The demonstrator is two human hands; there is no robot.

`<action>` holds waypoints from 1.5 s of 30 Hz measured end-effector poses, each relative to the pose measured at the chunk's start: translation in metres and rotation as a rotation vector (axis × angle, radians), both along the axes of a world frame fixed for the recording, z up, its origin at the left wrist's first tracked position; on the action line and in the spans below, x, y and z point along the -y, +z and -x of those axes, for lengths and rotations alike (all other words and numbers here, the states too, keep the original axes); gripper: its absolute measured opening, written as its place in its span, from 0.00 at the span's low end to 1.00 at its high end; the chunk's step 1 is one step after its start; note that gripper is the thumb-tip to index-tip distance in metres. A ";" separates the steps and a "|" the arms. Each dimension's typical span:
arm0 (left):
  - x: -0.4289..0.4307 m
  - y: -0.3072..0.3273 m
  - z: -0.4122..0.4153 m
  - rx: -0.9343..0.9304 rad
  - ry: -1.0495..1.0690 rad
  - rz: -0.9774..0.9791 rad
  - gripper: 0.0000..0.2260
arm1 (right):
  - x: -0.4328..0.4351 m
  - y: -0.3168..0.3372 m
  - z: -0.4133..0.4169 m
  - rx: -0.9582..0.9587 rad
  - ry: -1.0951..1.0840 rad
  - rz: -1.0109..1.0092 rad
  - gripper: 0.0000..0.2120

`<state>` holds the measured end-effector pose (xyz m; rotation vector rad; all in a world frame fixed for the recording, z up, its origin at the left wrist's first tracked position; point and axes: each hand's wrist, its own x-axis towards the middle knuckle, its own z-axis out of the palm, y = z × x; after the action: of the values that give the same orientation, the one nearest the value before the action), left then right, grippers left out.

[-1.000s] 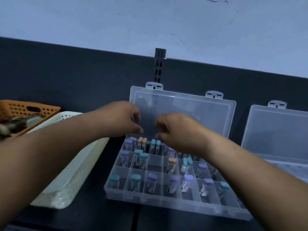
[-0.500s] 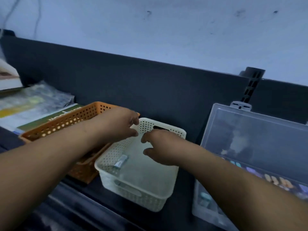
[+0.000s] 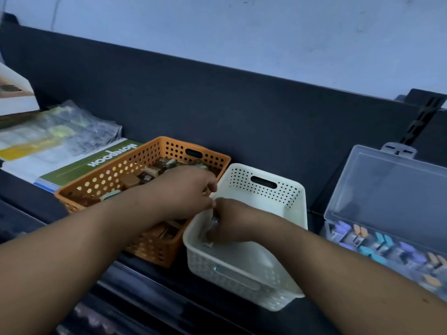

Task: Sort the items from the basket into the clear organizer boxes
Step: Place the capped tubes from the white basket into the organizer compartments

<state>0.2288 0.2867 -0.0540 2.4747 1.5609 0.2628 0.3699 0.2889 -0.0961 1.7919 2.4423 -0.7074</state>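
Dark counter (image 3: 154,281) below a dark back panel (image 3: 217,105) and a pale wall (image 3: 242,32). Down inside the white basket (image 3: 297,209), close to its left wall: a small vial (image 3: 208,243), clear-bodied, mostly hidden under the right hand (image 3: 233,224). Fingers there curled downward over it, apparently pinching it between thumb and fingertips; actual contact hidden, so judged rather than seen. Probably light, stiff, smooth plastic, hence prone to rolling or squirting out of a loose pinch. Best taken across the body, close under the cap, not by the two ends. No obvious fragility, but small enough to slip from a lax hold during the carry. Needs a firm pinch without much squeeze, and a clean lift clear of the perforated wall before any swing to the right. Just beside, above the rim between the two baskets: left hand (image 3: 188,192), fingers curled with thumb tip brought to fingertips; contents, if any, impossible to tell. Off to the right, apart from the white basket: clear organizer box (image 3: 330,232), lid (image 3: 391,189) standing open toward the back panel, compartments stocked with capped vials (image 3: 377,240) in purple, teal and orange. Close against the white basket on the left: orange basket (image 3: 154,247) with small brownish pieces inside. Farther left: a green notebook (image 3: 96,163) and plastic-wrapped sheets (image 3: 60,131).
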 end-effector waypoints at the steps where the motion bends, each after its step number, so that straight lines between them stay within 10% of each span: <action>1: 0.000 0.002 0.000 -0.009 -0.007 -0.012 0.13 | 0.000 0.002 -0.003 -0.051 -0.023 -0.012 0.13; 14: 0.019 -0.015 -0.058 -0.485 -0.328 0.457 0.11 | 0.023 0.025 -0.080 -0.071 -0.124 -0.237 0.06; 22: 0.021 -0.020 -0.072 -0.744 -0.328 0.341 0.10 | 0.033 0.022 -0.089 -0.169 -0.099 -0.235 0.06; 37: 0.002 -0.004 -0.075 0.320 -0.132 0.338 0.07 | 0.036 0.031 -0.120 -0.384 -0.252 -0.323 0.05; 45: 0.017 0.022 -0.129 0.573 -0.223 0.309 0.03 | 0.065 0.065 -0.175 -0.467 -0.319 -0.408 0.06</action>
<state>0.3579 0.2699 -0.0323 2.0579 0.9980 0.5826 0.5444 0.2236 -0.0315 2.4523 2.7792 -0.7607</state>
